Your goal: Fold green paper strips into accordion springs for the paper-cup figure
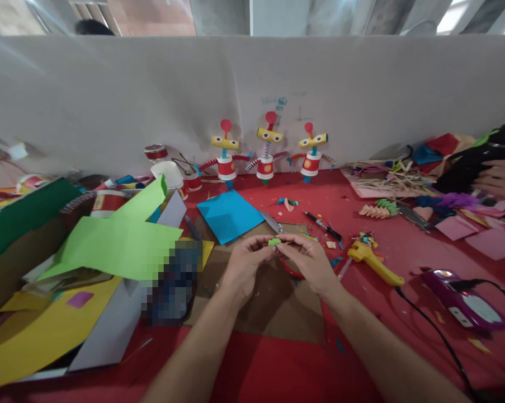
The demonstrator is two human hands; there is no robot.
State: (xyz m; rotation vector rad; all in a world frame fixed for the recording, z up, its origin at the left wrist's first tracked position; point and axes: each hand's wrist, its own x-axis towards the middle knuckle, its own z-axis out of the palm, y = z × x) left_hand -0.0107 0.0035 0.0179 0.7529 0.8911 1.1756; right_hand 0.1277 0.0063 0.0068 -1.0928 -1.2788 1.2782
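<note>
My left hand and my right hand meet over a brown cardboard sheet on the red table. Both pinch a small folded piece of light green paper between their fingertips. Scissors with red handles lie just behind and under my hands. A blue paper sheet lies beyond my left hand.
Three paper-cup robot figures stand against the white wall. Green paper and yellow paper are piled at the left. A yellow glue gun, a purple corded tool and paper scraps lie at the right. Another person's hand rests far right.
</note>
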